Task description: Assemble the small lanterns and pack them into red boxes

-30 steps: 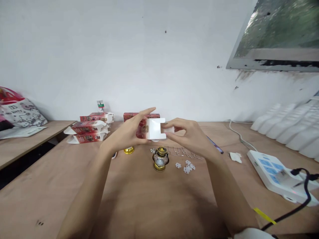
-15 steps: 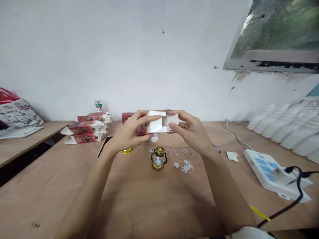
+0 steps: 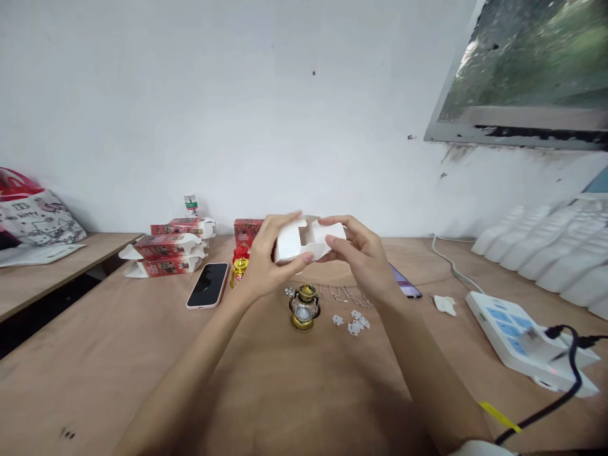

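Between my two hands, above the table, is a small carton [image 3: 291, 243] with its white flaps facing me and a gap between them. My left hand [image 3: 270, 253] grips its left side, thumb along the lower edge. On the right, my right hand [image 3: 358, 247] holds the other end, its thumb pressed on a white flap. Below the carton a small bronze-coloured lantern [image 3: 304, 308] stands upright on the table. Small white plastic pieces [image 3: 354, 323] and thin bent wires [image 3: 342, 294] lie to its right. A gold lantern [image 3: 240, 269] stands partly behind my left hand.
Red cartons with open flaps [image 3: 168, 247] are stacked at the left, with more red boxes [image 3: 244, 232] by the wall. A phone [image 3: 208, 285] lies left, another phone [image 3: 405, 283] right. A power strip [image 3: 517, 339] with cables and white plastic shapes [image 3: 546, 253] occupy the right.
The carton has tilted and my left hand has shifted on it, its fingers lifting off the flap's front. The flaps have moved closer together. The left phone and gold lantern are less covered now.
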Tool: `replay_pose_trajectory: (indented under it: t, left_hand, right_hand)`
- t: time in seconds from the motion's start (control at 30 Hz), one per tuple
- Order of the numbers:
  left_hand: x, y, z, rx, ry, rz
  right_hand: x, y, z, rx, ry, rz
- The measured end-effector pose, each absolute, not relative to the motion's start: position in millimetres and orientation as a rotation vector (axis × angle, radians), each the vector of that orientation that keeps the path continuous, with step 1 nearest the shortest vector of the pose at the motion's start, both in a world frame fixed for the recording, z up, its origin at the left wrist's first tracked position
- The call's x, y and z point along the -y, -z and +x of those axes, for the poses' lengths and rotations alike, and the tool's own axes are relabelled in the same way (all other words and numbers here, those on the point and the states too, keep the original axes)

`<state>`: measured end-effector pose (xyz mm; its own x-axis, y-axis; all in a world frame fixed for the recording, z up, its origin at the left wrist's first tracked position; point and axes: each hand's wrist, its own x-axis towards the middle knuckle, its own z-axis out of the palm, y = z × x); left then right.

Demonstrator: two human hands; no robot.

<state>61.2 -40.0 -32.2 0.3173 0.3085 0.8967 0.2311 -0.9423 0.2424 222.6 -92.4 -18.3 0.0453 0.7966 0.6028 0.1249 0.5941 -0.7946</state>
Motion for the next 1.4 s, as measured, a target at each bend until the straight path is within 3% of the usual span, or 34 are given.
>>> replay_pose_trajectory:
  t: [0.2, 0.57, 1.4]
  left_hand:
    - [37.3, 27.8, 56.8, -0.343, -1.814, 2.472]
    - [34.1, 28.7, 58.6, -0.189, -1.905, 2.535]
    - [44.7, 27.7, 60.7, -0.233, -1.870, 2.856]
  right_hand:
    - [93.8, 15.4, 232.6, 1.565, -0.840, -0.723]
    - [94.7, 12.8, 238.2, 1.643, -0.916, -0.612]
    - [95.4, 18.9, 225.1, 1.573, -0.801, -0.755]
